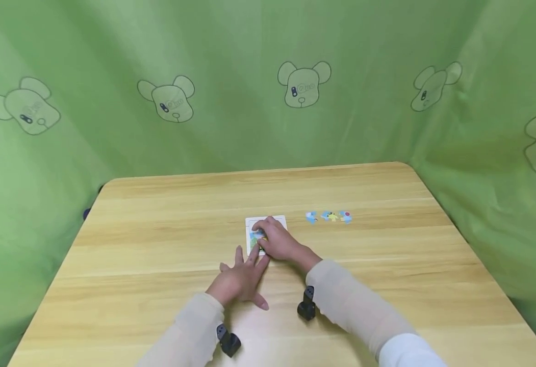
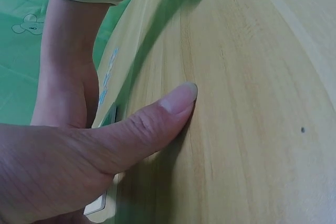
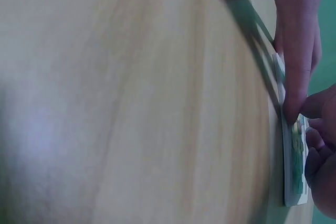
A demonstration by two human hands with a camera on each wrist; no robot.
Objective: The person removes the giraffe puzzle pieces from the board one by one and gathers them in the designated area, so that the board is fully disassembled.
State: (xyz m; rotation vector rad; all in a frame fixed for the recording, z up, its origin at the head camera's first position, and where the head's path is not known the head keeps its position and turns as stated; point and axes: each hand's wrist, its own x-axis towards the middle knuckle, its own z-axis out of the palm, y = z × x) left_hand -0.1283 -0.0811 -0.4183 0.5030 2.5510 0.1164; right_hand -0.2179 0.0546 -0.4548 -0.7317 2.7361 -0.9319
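A small white-framed jigsaw puzzle lies on the table, its picture green, blue and yellow where it shows. Over it my right hand bends its fingers, thumb and fingertips closing about a yellowish puzzle piece down at the picture. Most of the frame's right half is hidden under that hand. My left hand spreads its fingers, with fingertips on the frame's near edge and the thumb stretched out to the side. In the right wrist view, a left finger presses on the puzzle frame beside the right fingertips.
Three loose puzzle pieces, blue with yellow and red, lie in a row right of the frame. The wooden table ends at a green curtain with bear outlines. Black wrist cameras hang at both sleeves.
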